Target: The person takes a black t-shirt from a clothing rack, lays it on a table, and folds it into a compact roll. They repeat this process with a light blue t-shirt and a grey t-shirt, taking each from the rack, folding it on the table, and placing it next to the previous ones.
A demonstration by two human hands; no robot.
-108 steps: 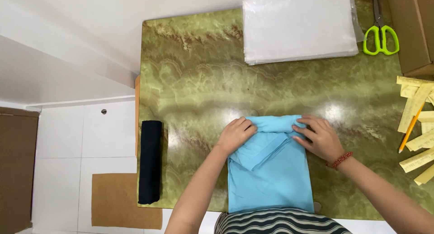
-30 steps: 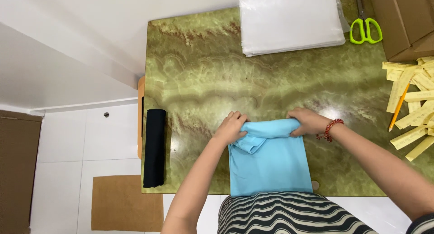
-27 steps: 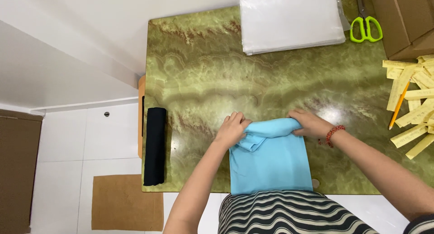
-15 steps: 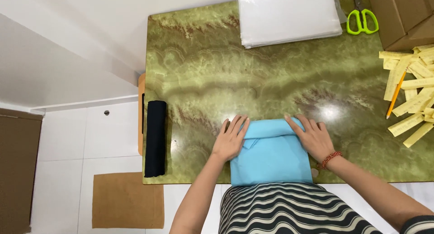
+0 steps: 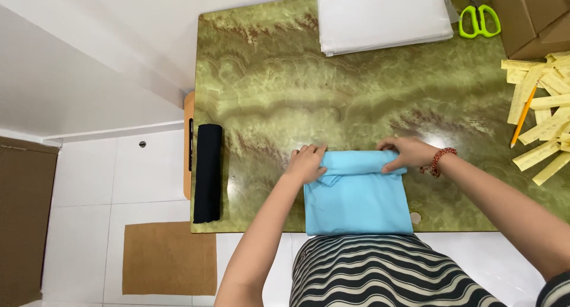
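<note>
A light blue folded garment lies on the green marbled table at its near edge. My left hand grips the garment's far left corner, fingers curled over a folded flap. My right hand, with a red bead bracelet on the wrist, holds the far right corner of the same fold. The top edge of the cloth is doubled over between both hands.
A black rolled cloth lies along the table's left edge. A stack of clear plastic bags and green scissors are at the far side. Yellow paper strips, a pencil and a cardboard box sit on the right.
My hands went from lying flat on the folded garment to gripping its far edge and lifting it into another fold. The view shifted slightly.
</note>
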